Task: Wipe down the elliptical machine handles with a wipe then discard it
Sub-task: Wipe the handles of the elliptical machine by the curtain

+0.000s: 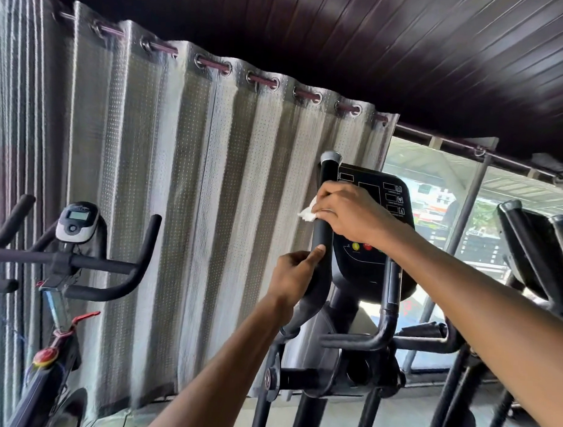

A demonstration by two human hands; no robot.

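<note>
The elliptical's left handle (323, 234) is a black upright grip with a grey cap on top, standing in front of the black console (375, 217). My right hand (348, 213) is wrapped round the upper part of this handle with a white wipe (307, 213) pressed against it; a corner of the wipe sticks out to the left. My left hand (295, 275) grips the same handle lower down, its thumb lying along the grip. The lower fixed handlebars (378, 333) curve below the console.
A spin bike (68, 262) with black handlebars and a small display stands at the left. Grey curtains (178, 176) hang behind. Another machine (536, 256) stands at the right before a bright window (436, 194).
</note>
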